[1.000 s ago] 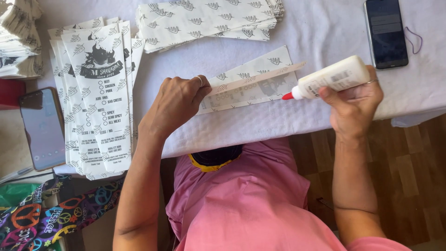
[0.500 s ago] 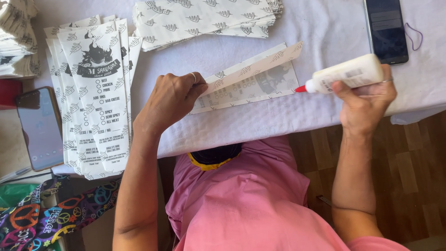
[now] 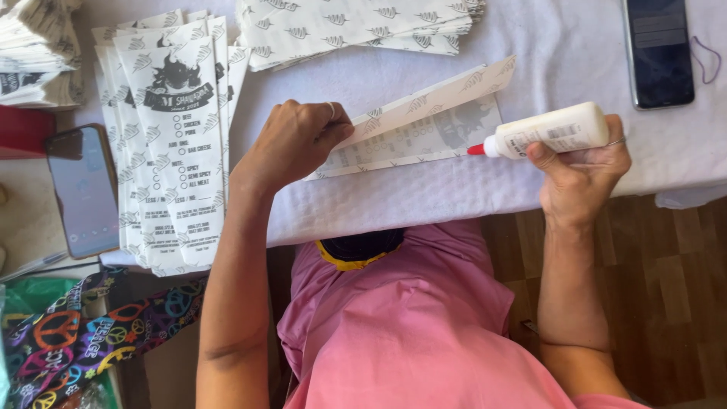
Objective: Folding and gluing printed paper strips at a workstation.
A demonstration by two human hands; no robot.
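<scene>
My left hand point(image 3: 297, 140) pinches the near end of a white printed paper sheet point(image 3: 424, 132) and lifts its long flap off the white-covered table point(image 3: 424, 197). My right hand point(image 3: 579, 170) grips a white glue bottle point(image 3: 549, 130) lying sideways, its red nozzle touching the sheet's right edge. The flap stands raised above the rest of the sheet.
A stack of printed paper bags point(image 3: 174, 144) lies left of my left hand. More folded sheets point(image 3: 356, 26) sit at the far edge, another pile point(image 3: 34, 53) at far left. A dark phone point(image 3: 657, 49) rests top right, another phone point(image 3: 82, 189) at left beside a red box point(image 3: 23, 129).
The sheet's flap has been lifted higher by my left hand. My right hand has moved the glue bottle right, to the sheet's right edge.
</scene>
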